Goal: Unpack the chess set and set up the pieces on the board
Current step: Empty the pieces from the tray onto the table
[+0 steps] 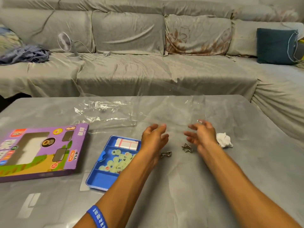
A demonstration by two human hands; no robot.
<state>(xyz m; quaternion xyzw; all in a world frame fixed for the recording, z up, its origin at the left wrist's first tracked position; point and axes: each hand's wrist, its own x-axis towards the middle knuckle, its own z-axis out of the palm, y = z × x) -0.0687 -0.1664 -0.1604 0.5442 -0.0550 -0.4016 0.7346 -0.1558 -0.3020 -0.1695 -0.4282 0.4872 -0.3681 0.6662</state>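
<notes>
Hands: left hand (154, 137) & right hand (203, 134) seem released, fingers loose. Pieces (118, 162) in blue tray (102, 180) prob. light, slippery; pinch by rims.

Both hands up over the grey table (197, 186), palms facing each other. Left hand (154, 137) and right hand (203, 134) have fingers loosely spread; the clear plastic sheet (164, 111) rises in front of them, contact too blurry to call. Blue tray (102, 178) sits left of the left forearm: pale round chess pieces (118, 162) in the middle compartment, folded white board (126, 143) with red lines in the far one. Purple box (41, 150) lies flat, further left. Two metal wire puzzles (166, 154) (187, 147) between the forearms. Crumpled tissue (224, 139) just beside the right wrist. Blue wristband (97, 216) on left arm. Grey-covered sofa (148, 46) behind, small fan (65, 41) on it.
</notes>
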